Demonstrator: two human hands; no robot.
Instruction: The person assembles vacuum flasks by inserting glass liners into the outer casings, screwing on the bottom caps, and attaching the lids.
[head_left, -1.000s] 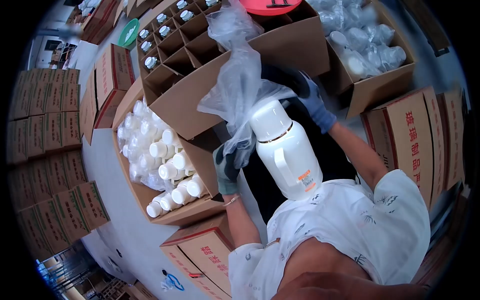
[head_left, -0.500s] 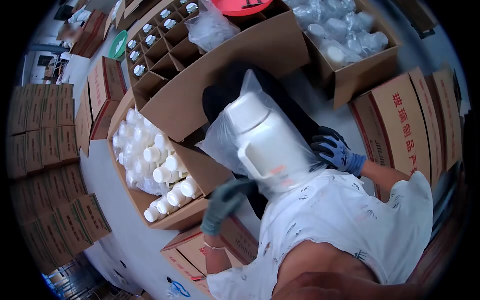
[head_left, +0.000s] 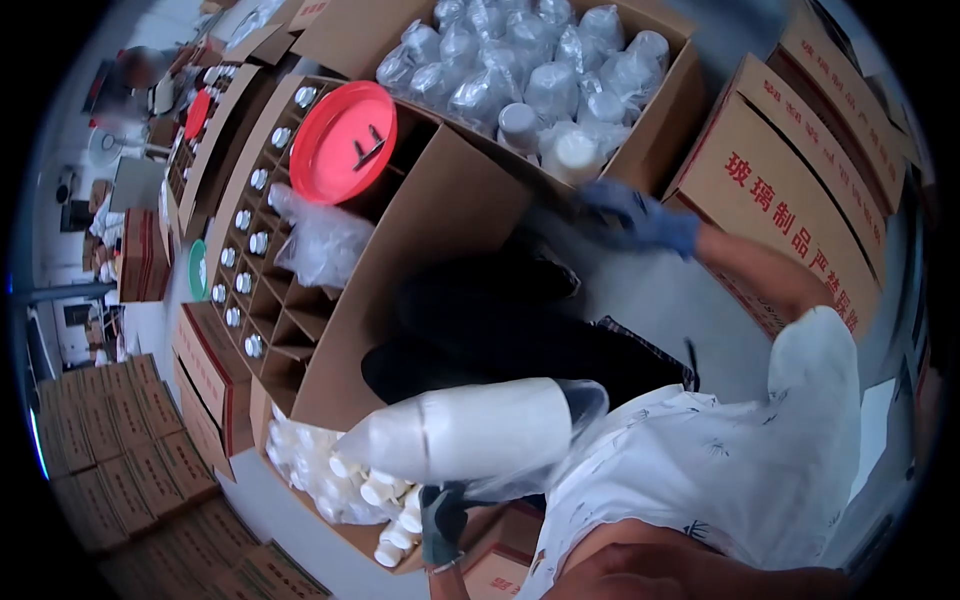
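Head view, white jug (head_left: 510, 425): my only feed, folks. It's inside a clear bag (head_left: 590, 403), on the shirt side of the divided carton (head_left: 425, 240), which is my landmark here.
left hand (head_left: 445, 522): the nearer one by miles, gloved, just off the divided carton's near-left corner. It's up against the jug's underside, close to the tapered end. Fingers are partly hidden, so I can't tell how tightly they're closed.
jug from left fingers: right beside them, on the divided carton's side, with most of its length running off to my right.
right hand (head_left: 630, 218): out past the divided carton's right side, next to the box of bagged pieces (head_left: 655, 150), well apart from the jug. Motion blur, so wide or narrow, or holding anything, I honestly can't tell.
jug pointing: tapered end goes left, toward the divided carton's near-left corner; the broad end is by the shirt (head_left: 690, 450).
jug long axis: lying over, roughly side to side across the body. Can't pick out the handle, sorry.
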